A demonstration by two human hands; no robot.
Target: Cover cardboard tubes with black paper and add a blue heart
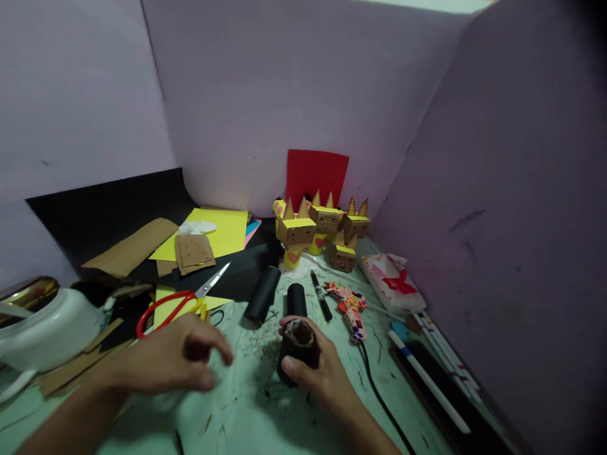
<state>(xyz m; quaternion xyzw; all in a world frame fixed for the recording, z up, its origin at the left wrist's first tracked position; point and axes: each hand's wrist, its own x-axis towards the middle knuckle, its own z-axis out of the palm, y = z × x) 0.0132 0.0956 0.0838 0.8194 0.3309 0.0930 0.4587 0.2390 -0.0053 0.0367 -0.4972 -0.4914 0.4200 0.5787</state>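
Note:
My right hand (315, 363) is wrapped round a black paper tube (290, 360), its ragged brown open end tilted up toward me. To the left, my left hand (183, 354) hovers over the table with fingers curled and apart, thumb and forefinger not touching; nothing shows between them. Just beyond the held tube lies another black tube (296, 299), partly hidden by it. A further black tube (263, 296) rests to its left. Red-handled scissors (183, 303) lie half open past my left hand, on yellow paper.
Cardboard figures (296, 234) with pointed ears stand at the back before red paper (317, 172). A patterned glue gun (351, 308) with a black cable and a black pen (321, 296) lie right of centre. A white teapot (52, 328) sits at left.

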